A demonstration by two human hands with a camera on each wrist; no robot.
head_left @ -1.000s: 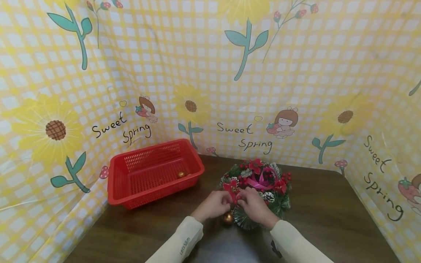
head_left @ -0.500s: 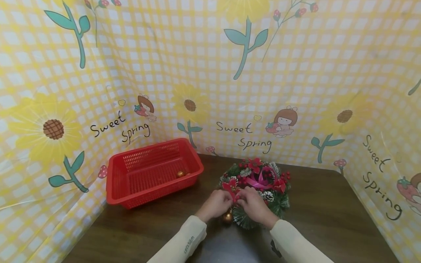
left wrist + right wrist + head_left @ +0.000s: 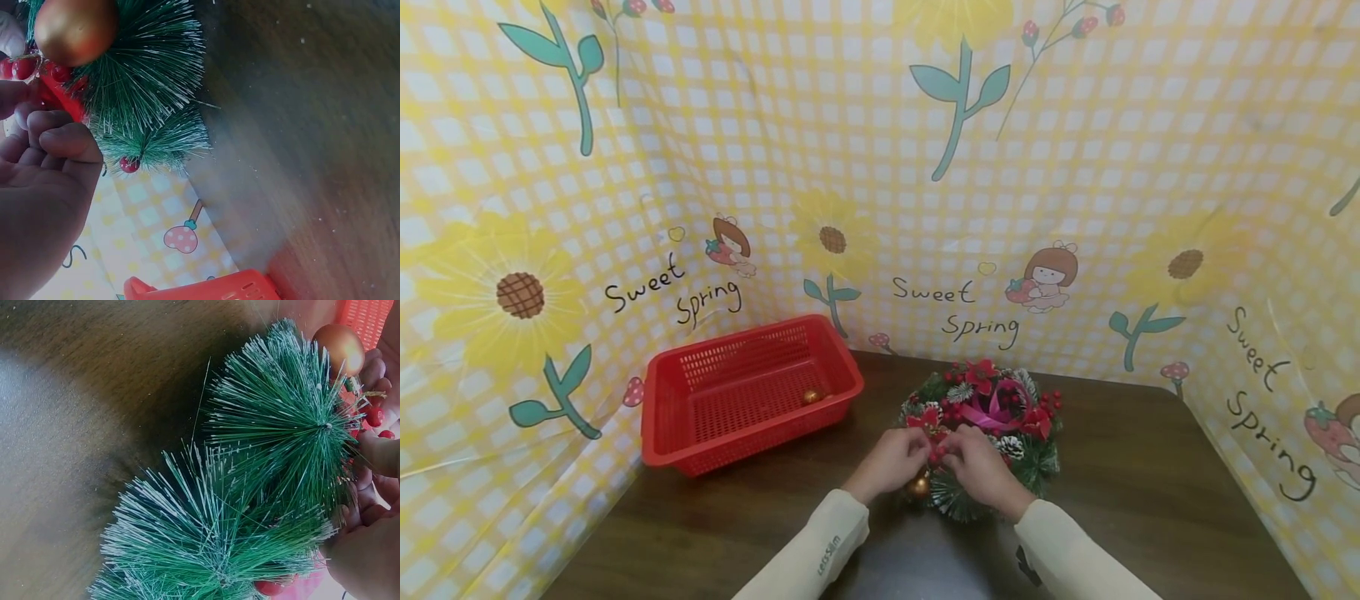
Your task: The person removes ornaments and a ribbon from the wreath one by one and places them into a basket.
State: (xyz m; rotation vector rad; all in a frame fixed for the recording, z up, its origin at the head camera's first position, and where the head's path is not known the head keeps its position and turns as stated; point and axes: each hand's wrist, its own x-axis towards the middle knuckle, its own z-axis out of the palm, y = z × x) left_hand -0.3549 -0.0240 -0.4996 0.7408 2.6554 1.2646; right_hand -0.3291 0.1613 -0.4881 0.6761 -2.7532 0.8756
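Observation:
A round green wreath (image 3: 958, 496) lies on the table, dressed with frosted pine sprigs, red poinsettias (image 3: 979, 377), berries, pine cones and a magenta ribbon (image 3: 992, 414). Both hands meet at its near-left side, over a red flower and berries. A gold Christmas bauble (image 3: 919, 486) hangs just below them; a thin gold cord (image 3: 375, 394) leads from its cap toward the fingers. My left hand (image 3: 891, 462) has curled fingers and pinches at the cord. From the other side my right hand (image 3: 981, 468) pinches at the same spot, its fingertips largely hidden among the berries (image 3: 375, 417).
To the left of the wreath stands a red perforated plastic basket (image 3: 748, 446) with a gold bauble (image 3: 811, 396) inside. The dark wooden table (image 3: 1150, 492) reaches back to a yellow checked cloth (image 3: 850, 150) hung around it.
The bauble below the hands has risen slightly toward the wreath. Both hands stay at the same place, with only small finger movements; the view has shifted a little.

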